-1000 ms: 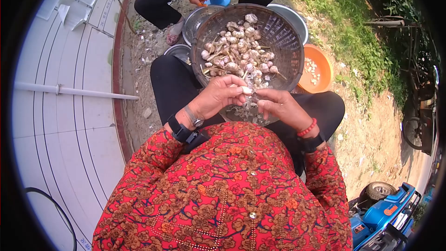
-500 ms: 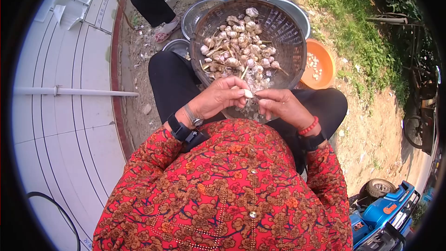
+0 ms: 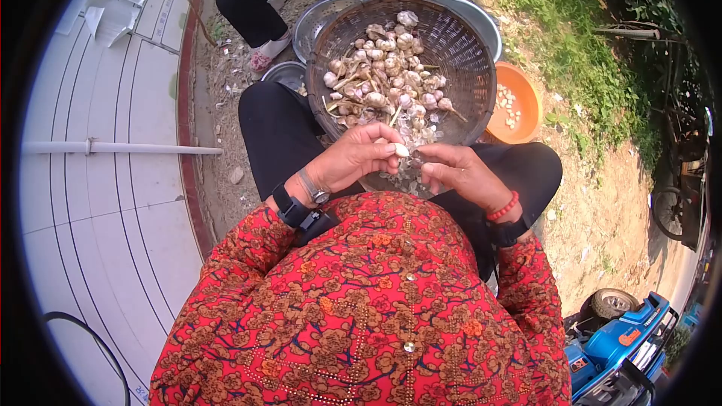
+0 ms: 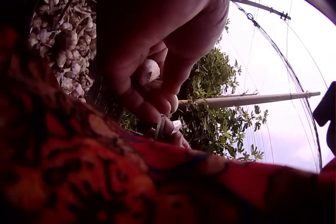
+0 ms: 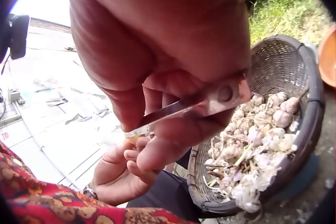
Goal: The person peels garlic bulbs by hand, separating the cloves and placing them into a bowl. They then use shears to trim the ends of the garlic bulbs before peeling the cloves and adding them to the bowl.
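Observation:
A pale garlic clove (image 3: pixel 401 150) is pinched between the thumb and finger of my left hand (image 3: pixel 358 156). Another clove (image 4: pixel 149 71) lies against the curled fingers of that hand in the left wrist view. Just to the right, my right hand (image 3: pixel 468 176) has its fingertips close to the pinched clove. In the right wrist view it grips a flat metal tool (image 5: pixel 218 98) with a round rivet, its thin end at the left fingertips. Beyond both hands stands a dark woven basket (image 3: pixel 468 60) of garlic bulbs (image 3: pixel 391 68) with loose skins near its close side.
An orange basin (image 3: pixel 530 105) with peeled cloves stands right of the basket. Metal bowls (image 3: pixel 308 30) and a pale basin (image 3: pixel 492 30) sit around it. Another person's dark-trousered legs (image 3: pixel 252 11) are beyond. A blue vehicle (image 3: pixel 620 338) is at lower right.
The head view has shifted slightly, and the other person's hands and orange-handled item have left sight. My hands stay nearly in place; the clove in my left fingers has turned a little.

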A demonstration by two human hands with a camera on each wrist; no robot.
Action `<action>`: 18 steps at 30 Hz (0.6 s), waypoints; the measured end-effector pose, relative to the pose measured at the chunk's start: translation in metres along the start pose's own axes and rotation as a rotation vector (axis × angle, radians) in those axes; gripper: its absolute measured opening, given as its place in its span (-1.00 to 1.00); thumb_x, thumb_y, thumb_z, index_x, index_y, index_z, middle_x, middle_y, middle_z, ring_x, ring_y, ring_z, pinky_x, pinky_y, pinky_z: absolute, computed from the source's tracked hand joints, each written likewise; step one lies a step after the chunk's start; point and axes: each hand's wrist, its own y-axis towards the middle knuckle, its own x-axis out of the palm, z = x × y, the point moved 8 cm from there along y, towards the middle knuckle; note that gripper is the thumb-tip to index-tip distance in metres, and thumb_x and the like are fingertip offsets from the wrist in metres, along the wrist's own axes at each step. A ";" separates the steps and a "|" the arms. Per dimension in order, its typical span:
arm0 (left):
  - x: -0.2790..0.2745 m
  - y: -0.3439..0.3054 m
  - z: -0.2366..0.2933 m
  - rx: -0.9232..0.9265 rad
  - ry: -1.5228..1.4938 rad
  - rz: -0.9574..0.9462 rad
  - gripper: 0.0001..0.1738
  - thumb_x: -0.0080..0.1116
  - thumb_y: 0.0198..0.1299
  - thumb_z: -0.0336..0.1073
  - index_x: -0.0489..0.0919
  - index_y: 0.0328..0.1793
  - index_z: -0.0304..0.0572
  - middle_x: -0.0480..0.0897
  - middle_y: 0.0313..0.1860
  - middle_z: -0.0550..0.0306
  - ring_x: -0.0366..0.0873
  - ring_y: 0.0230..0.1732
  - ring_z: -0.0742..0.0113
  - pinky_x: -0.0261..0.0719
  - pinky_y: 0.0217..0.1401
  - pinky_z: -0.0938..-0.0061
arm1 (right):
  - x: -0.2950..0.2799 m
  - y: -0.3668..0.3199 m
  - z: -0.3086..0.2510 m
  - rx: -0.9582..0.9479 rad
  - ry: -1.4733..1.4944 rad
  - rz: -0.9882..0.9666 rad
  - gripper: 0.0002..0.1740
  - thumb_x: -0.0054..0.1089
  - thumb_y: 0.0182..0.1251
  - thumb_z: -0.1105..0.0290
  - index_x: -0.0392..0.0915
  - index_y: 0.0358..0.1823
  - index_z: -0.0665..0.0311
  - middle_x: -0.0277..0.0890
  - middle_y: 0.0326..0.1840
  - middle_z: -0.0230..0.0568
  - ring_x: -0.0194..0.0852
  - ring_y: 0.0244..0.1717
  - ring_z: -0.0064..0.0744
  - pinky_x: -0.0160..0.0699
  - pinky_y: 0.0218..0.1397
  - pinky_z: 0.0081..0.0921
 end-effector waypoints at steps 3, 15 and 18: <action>0.001 0.000 0.000 0.005 0.026 0.010 -0.82 0.09 0.32 -0.35 0.49 0.00 -0.20 0.60 -0.21 0.21 0.59 -0.22 0.50 0.59 -0.06 0.55 | 0.003 0.001 -0.001 -0.020 -0.022 -0.012 -0.65 0.03 0.42 0.37 0.49 0.16 0.34 0.49 -0.43 -0.42 0.47 -0.44 -0.67 0.49 -0.37 -0.67; 0.006 -0.003 0.000 0.015 0.029 -0.046 -0.82 0.10 0.31 -0.36 0.48 -0.01 -0.22 0.59 -0.19 0.18 0.60 -0.19 0.46 0.60 -0.04 0.52 | 0.003 0.003 0.006 -0.020 0.042 -0.036 -0.70 0.05 0.41 0.41 0.54 0.09 0.36 0.48 -0.51 -0.39 0.44 -0.53 -0.66 0.47 -0.48 -0.69; 0.005 -0.002 -0.001 0.010 0.041 -0.046 -0.81 0.10 0.31 -0.36 0.48 0.00 -0.23 0.59 -0.18 0.18 0.60 -0.18 0.46 0.61 -0.02 0.51 | 0.002 0.004 0.009 -0.025 0.010 -0.007 -0.71 0.09 0.39 0.41 0.56 0.06 0.37 0.47 -0.54 -0.39 0.42 -0.58 -0.67 0.44 -0.53 -0.68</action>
